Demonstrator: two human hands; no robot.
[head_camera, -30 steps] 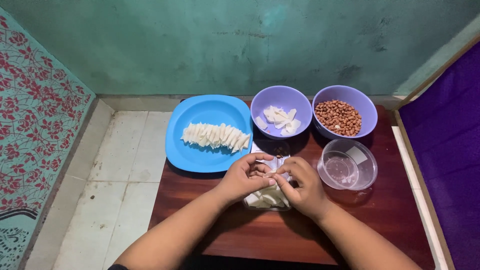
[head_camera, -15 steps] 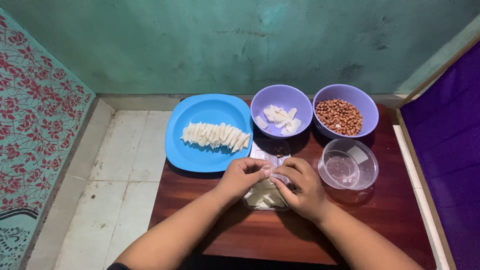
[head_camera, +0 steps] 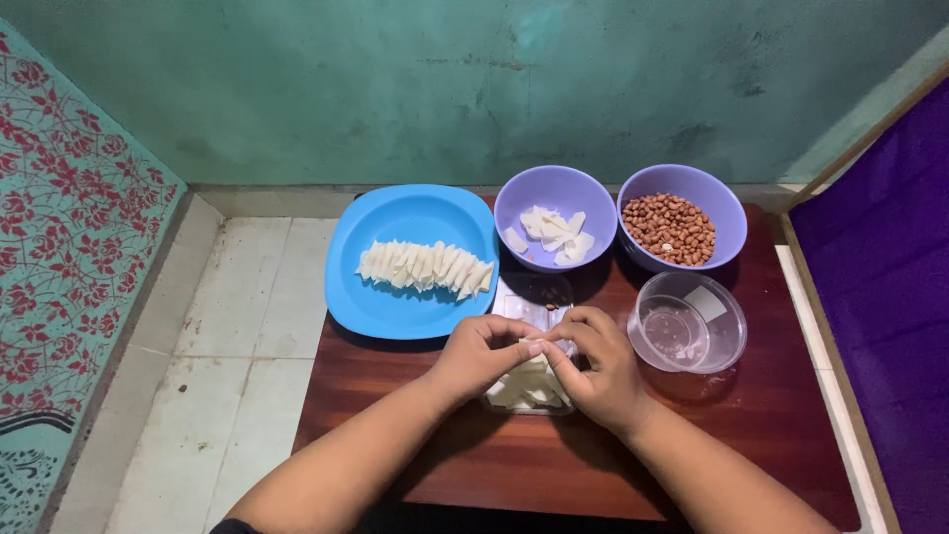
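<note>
Two bare hands are meeting over the middle of a low reddish-brown wooden table [head_camera: 415,435], which is standing on a pale tiled floor [head_camera: 247,326] against a worn green wall [head_camera: 474,89]. A floral teal cloth [head_camera: 69,257] is hanging along one side and a purple surface [head_camera: 890,297] is lying along the other.

A round blue plate [head_camera: 366,297] is sitting at the table's far left corner, carrying a neat overlapping row of white folded wrappers [head_camera: 425,267]. Beside it two lavender bowls are standing side by side: the nearer one [head_camera: 524,198] is holding loose white wrapper pieces [head_camera: 556,235], and the other bowl [head_camera: 727,213] is holding brown peanuts [head_camera: 672,229]. Just in front of the peanut bowl an empty clear plastic tub [head_camera: 687,324] is resting (a pale label is showing through its wall).

Under the hands a small clear container [head_camera: 524,396] is sitting, filled with more white wrappers.

The left hand [head_camera: 479,354] and the right hand [head_camera: 598,371] are curling in toward each other, fingertips touching, and together they are pinching one small white wrapper piece [head_camera: 539,348] just above that container. Both are grasping it between thumb and fingers, though the fingers are hiding most of the piece.
</note>
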